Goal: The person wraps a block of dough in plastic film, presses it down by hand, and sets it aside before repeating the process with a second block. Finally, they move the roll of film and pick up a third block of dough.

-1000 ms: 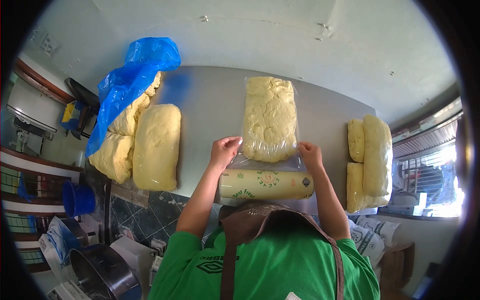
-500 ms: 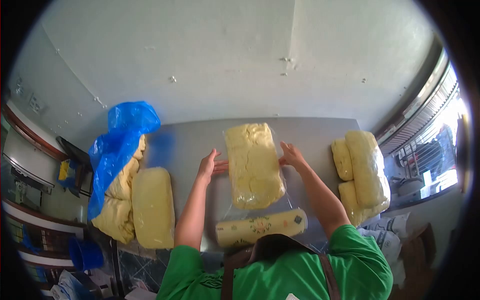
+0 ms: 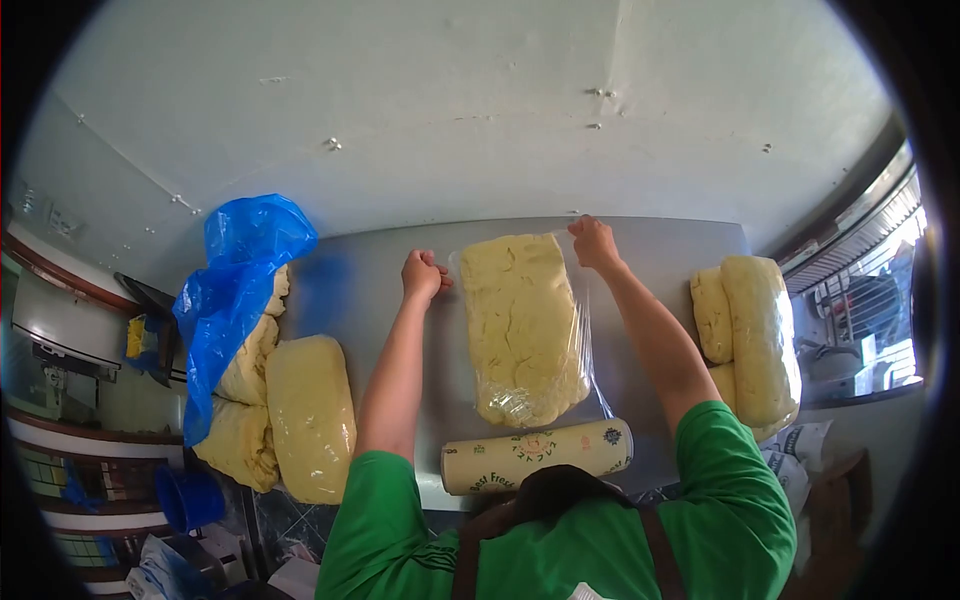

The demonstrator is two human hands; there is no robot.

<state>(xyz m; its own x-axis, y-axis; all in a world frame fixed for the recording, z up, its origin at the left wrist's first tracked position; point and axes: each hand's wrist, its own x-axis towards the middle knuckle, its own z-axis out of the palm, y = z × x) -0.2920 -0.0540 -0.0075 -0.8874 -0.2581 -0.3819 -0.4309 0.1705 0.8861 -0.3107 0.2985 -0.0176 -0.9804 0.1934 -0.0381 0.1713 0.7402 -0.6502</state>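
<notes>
A block of pale yellow dough (image 3: pixel 522 325) lies on clear plastic film in the middle of the metal table. Beyond its far left corner, my left hand (image 3: pixel 425 276) is closed, pinching the film's edge. My right hand (image 3: pixel 592 242) is closed on the film at the far right corner. The film stretches along the dough's right side down to a printed roll of film (image 3: pixel 537 455), which lies crosswise between the dough and my body.
On the left, a wrapped dough block (image 3: pixel 311 418) lies beside dough pieces partly under a blue plastic bag (image 3: pixel 235 290). Several wrapped blocks (image 3: pixel 762 340) sit at the table's right end. A wall borders the far edge of the table (image 3: pixel 400 250); a blue bucket (image 3: pixel 190 497) stands lower left.
Both hands have moved from the dough's sides to its far corners and closed on the film. The film is now pulled taut on the right, and the roll has turned, showing different print.
</notes>
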